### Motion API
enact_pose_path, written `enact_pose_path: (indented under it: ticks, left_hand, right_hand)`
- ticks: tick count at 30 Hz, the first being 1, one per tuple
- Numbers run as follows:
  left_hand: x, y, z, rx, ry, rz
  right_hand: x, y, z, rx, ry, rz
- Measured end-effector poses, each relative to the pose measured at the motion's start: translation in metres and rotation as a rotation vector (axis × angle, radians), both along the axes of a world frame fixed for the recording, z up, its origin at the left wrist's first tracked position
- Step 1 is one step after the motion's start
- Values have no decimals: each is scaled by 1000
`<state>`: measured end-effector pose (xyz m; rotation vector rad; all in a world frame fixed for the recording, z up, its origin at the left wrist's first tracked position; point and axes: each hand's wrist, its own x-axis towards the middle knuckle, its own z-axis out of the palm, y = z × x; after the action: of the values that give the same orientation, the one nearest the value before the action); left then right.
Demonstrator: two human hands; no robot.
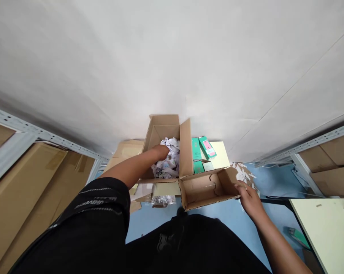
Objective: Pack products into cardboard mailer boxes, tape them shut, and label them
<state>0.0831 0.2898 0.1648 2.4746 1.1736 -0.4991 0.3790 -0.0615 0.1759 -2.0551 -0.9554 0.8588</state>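
A tall open cardboard box (186, 148) stands against the wall with crumpled white paper (172, 161) inside. My left hand (162, 151) reaches into this box from the left and touches the paper; its fingers are hidden from me. At the right, my right hand (247, 196) grips the end wall of a smaller open cardboard box (200, 190), thumb and fingers closed on its edge. The smaller box is tilted towards me, its inside bare, and its left end meets the tall box's near corner.
Several green boxes (197, 148) lie on a pale tabletop (221, 152) behind the smaller box. Paper scraps (242, 175) are at its right. Flattened cardboard (54, 171) and shelving flank me on the left. A pale table (322, 224) stands at the right.
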Motion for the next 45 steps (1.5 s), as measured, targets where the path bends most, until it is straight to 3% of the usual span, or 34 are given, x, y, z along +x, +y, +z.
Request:
enact_pose_path:
  ticks: [5,9,12,15,19,21,25,28,31,34,36,41,45]
  left_hand:
    - [-14,-3,68,132,36,-20]
    - [-14,-38,131,218,-352,97]
    - [4,-89,167,93,-610,111]
    - [33,-144,181,-139,-738,76]
    - [70,-190,163,-369,-719,-61]
    - [84,-197,142,-348,-668,-146]
    - [96,-197,108,-220,-534,-128]
    - [92,-195,109,-193,-539,-176]
    - [80,-191,128,-203,-625,-251]
    - [65,-185,144,-227,-739,-211]
    - [55,-181,145,-207,-792,-159]
    - [45,-178,117,-146,-907,-60]
    - [57,-187,94,-273,-951,64]
  right_hand:
    - [10,9,8,-22,-18,72]
    - [13,12,10,-20,-32,73]
    - [12,13,11,-8,-43,78]
    - [8,14,15,17,-69,82]
    - [0,14,25,54,-73,88]
    - [-4,11,29,68,-63,96]
    - [-10,4,31,70,-68,87]
    - [-13,-3,27,57,-42,48]
    - [-15,-11,23,33,29,7]
    - [-17,-23,22,20,36,-45]
    - [-19,-33,23,34,-4,-81]
    - [-19,-62,30,68,-29,-209]
    - [-11,-88,34,128,28,-393]
